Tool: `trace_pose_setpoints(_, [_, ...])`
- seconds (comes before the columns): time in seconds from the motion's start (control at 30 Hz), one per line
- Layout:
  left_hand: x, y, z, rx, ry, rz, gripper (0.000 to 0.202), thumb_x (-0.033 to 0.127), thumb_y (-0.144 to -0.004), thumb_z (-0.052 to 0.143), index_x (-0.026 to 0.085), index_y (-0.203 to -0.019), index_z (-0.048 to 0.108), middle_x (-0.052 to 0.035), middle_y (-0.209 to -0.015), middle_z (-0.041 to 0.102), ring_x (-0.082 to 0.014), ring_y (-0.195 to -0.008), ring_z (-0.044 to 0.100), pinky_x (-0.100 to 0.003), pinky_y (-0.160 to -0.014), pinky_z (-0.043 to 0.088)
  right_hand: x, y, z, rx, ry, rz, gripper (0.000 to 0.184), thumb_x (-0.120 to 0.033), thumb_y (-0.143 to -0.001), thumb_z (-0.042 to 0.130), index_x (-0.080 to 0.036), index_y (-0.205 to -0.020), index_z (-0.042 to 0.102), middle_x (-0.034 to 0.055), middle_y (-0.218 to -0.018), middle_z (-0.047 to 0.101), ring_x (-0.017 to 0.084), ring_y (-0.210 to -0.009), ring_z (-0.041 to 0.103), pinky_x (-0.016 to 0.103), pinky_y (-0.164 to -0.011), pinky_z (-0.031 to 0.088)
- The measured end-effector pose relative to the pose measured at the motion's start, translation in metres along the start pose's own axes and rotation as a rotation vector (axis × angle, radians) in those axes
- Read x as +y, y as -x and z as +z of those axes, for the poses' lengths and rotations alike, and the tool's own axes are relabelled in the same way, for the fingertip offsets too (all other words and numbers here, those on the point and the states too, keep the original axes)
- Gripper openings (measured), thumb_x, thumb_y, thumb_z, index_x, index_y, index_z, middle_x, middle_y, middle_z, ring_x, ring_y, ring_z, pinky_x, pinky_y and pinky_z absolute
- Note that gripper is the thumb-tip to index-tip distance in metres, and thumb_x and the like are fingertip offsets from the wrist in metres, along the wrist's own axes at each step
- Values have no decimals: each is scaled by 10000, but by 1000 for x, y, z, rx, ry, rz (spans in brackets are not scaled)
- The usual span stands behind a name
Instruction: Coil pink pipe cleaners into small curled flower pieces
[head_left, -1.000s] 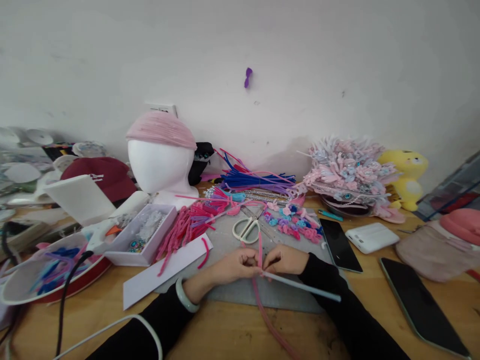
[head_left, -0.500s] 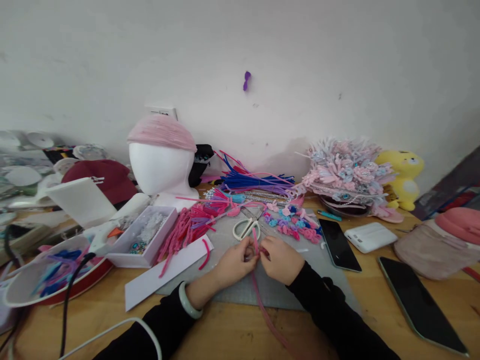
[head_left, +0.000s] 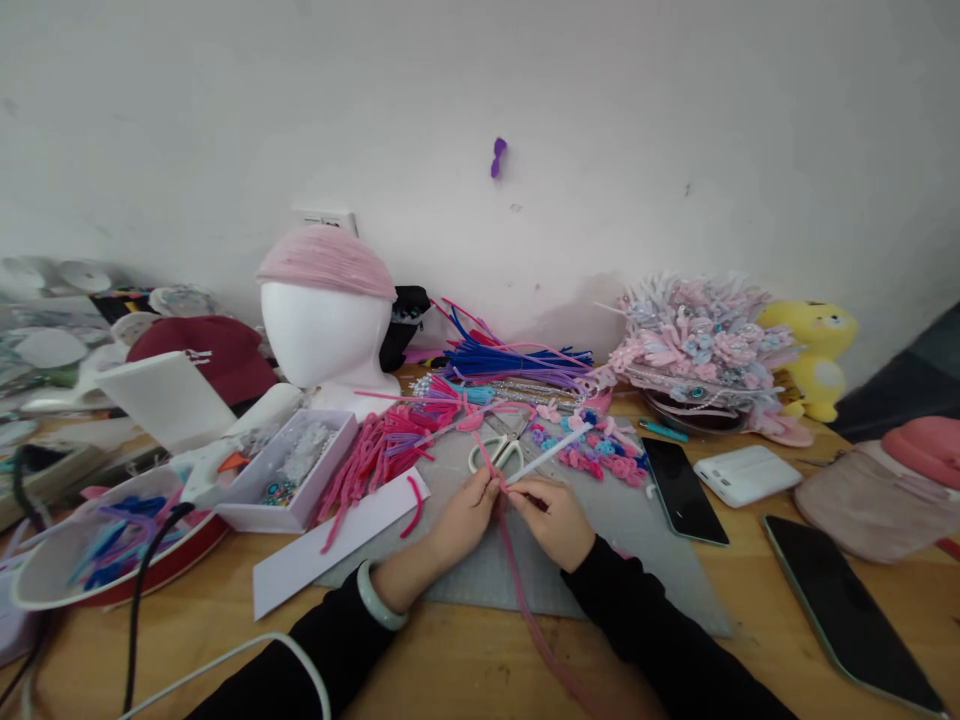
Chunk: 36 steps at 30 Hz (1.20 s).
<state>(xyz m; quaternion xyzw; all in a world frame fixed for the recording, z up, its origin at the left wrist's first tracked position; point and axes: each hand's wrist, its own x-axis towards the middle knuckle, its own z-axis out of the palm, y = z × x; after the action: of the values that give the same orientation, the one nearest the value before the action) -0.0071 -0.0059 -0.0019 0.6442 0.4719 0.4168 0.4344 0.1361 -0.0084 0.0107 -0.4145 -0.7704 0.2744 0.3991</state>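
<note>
My left hand point(head_left: 471, 508) is closed in a pinch around a pink pipe cleaner point(head_left: 517, 590); its short end sticks up above the fingers and its long end hangs down over the table edge. My right hand point(head_left: 553, 515) is closed close beside it, thumb and finger pinched where the pink strand crosses. A pale, straight strip point(head_left: 553, 452) slants up to the right from between the hands; which fingers hold it I cannot tell. Just beyond my fingertips lie white-handled scissors point(head_left: 486, 457) on a grey mat point(head_left: 450, 577).
Pink chenille flowers point(head_left: 615, 465) and a bundle of red-pink stems point(head_left: 367, 455) lie around the mat. Leftward are a bead box point(head_left: 247, 517), a glue gun point(head_left: 202, 480) and a white foam head point(head_left: 322, 335). On the right are phones point(head_left: 684, 490), a power bank point(head_left: 746, 475) and a decorated headpiece point(head_left: 697, 345).
The pale strip now shows slanting out from between the hands. My right hand has shifted slightly left and lower, and the upper end of the pink pipe cleaner leans left.
</note>
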Motion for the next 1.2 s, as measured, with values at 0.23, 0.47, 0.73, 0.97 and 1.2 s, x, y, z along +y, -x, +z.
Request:
trace_pose_setpoints(0.23, [3,-1,1,-197,428,-70,240,389,-773,404,167,-683,390,67,-520,332,-64,-453,274,-205,-463,225,9,-7,-12,-209,-250,221,216,-309,-727,506,-146,-661,631,6,-568,580,112,-530,499,226,-539,391])
trace_pose_setpoints(0.47, [7,3,-1,-385,385,-41,279,417,-735,464,159,-664,386,66,-520,369,-58,-460,286,-197,-464,215,23,-11,-34,-497,-204,257,296,-423,-662,568,-133,-638,623,-5,-527,535,100,-500,456,213,-480,358])
trace_pose_setpoints(0.73, [14,6,-8,-386,-226,166,236,351,-767,424,157,-633,445,29,-582,433,-97,-555,398,-208,-525,296,23,-12,-35,-592,-22,197,230,-326,-693,544,-116,-646,625,-13,-533,532,86,-503,442,195,-489,343])
trace_pose_setpoints(0.97, [13,6,-5,-281,-710,313,151,246,-786,383,174,-770,515,-33,-725,567,-158,-686,517,-251,-610,360,4,-8,-28,-375,358,8,170,-228,-744,487,-144,-645,596,9,-603,562,109,-585,488,210,-538,325])
trace_pose_setpoints(1.2, [8,3,-2,-124,-647,168,188,239,-816,330,174,-826,506,-55,-777,597,-165,-723,549,-263,-641,399,-2,-1,-10,-121,525,-11,134,-160,-760,444,-164,-707,568,32,-709,568,130,-704,518,221,-630,351])
